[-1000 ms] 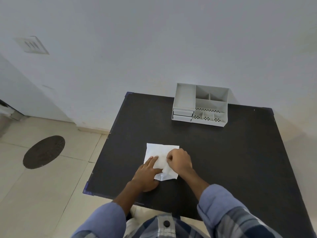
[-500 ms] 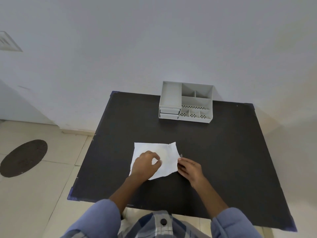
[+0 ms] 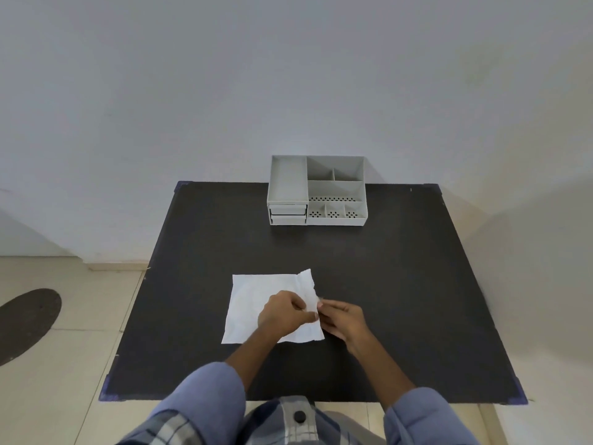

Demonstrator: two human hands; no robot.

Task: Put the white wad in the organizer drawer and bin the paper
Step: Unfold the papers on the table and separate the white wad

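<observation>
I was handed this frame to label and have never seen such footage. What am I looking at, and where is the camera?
There is no robot here: a person wears a camera on the head, looking down at their own two hands. A black table stands against a wall, with a grey organizer at its far edge, drawers shut. A white paper lies unfolded in front. The left hand and right hand both pinch the paper's right edge. No wad or bin shows clearly.

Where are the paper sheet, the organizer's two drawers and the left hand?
paper sheet (image 3: 248, 303): head view, bare left half of the sheet.
organizer drawers (image 3: 287, 214): head view, stacked drawer fronts, both closed.
left hand (image 3: 282, 316): head view, back of the hand, over the sheet.
</observation>
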